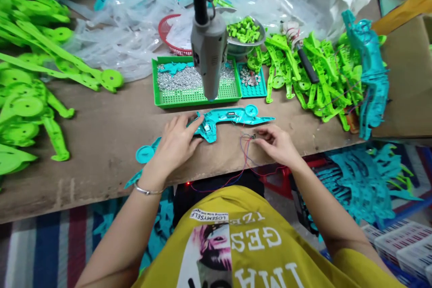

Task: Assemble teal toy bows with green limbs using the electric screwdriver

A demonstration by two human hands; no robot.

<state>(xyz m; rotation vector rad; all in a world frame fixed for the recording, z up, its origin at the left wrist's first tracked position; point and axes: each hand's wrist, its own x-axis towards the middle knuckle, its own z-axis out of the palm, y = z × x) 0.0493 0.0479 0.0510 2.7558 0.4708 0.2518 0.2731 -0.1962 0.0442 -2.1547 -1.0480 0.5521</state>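
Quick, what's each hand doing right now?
Left hand: open, laid over a turquoise plastic piece.
Right hand: closed, pinching a small wired component.

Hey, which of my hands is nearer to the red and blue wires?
Your right hand: it pinches a small dark part where the wires gather. Your left hand is farther, left of them, on the turquoise plastic shell.

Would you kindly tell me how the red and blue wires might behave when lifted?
The wires will probably flop, as they curve slackly off the table. They look thin, so likely light, and may tangle where they cross.
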